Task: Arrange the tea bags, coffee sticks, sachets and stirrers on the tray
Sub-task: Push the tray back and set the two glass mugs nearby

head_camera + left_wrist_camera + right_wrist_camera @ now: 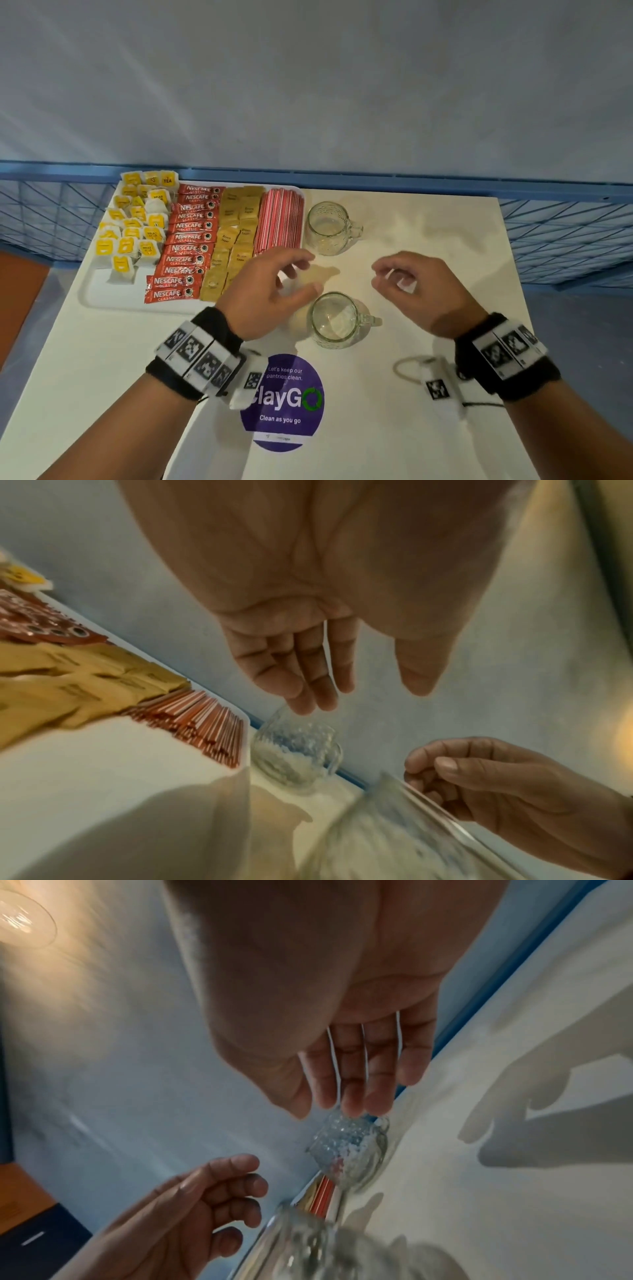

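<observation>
1. Head view: white tray [102,294] sits at the far left of a white table [428,394], filled in columns.
2. Left column: yellow tea bags [132,222], loosely piled, a few spilling over the tray's far edge.
3. Next column: red Nescafe coffee sticks [190,236], stacked like steps, the nearest two offset to the left.
4. Then brown sugar sachets [234,233] in rough rows.
5. Rightmost: red-and-white striped stirrers [281,219], bundled lengthwise against the tray's right rim.
6. Far glass mug [329,228] stands just beside the tray's right edge, handle to the right, upright.
7. Near glass mug [337,320] stands closer to the person, upright, handle also right.
8. Left hand [270,291] hovers over the tray's near right corner, fingers loosely curled and spread, holding nothing; left wrist view shows the palm bare.
9. Right hand [414,291] hovers above the table to the right of the mugs, fingers loosely bent, nothing in it.
10. Purple ClayGo sticker [284,411] lies on the table near the person.
11. Both wrists wear black bands [510,356] with marker tags.
</observation>
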Action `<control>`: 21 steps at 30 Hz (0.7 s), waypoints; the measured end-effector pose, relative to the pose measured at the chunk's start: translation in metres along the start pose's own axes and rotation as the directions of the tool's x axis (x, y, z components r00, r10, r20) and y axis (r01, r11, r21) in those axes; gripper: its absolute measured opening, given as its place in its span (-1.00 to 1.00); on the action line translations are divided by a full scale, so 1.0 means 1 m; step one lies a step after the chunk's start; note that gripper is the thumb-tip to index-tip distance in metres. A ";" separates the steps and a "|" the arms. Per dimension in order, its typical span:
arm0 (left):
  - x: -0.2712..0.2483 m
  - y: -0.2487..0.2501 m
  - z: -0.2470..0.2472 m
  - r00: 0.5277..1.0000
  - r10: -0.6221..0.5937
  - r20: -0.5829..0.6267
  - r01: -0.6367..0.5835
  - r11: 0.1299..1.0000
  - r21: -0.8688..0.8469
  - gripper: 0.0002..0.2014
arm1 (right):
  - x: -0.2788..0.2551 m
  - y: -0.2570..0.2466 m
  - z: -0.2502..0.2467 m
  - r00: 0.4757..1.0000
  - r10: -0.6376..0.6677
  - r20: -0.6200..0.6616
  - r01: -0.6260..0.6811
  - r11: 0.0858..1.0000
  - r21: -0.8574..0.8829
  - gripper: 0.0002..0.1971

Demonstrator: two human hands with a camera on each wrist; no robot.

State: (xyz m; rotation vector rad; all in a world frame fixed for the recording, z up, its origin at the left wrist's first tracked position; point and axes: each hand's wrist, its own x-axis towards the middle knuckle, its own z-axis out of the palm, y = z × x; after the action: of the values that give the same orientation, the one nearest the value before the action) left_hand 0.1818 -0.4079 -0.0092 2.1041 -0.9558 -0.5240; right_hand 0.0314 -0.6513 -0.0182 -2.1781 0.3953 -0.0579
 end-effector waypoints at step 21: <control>-0.047 -0.017 0.052 0.996 -0.073 -0.056 0.062 0.983 -0.172 -0.36 | -0.049 0.015 0.069 0.985 -0.013 -0.173 0.050 0.976 0.211 -0.80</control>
State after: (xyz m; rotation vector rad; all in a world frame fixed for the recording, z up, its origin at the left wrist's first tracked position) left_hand 0.1274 -0.3891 -0.0527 1.9925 -0.7788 -0.5510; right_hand -0.0065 -0.5910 -0.0663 -1.9718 0.4307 -0.2934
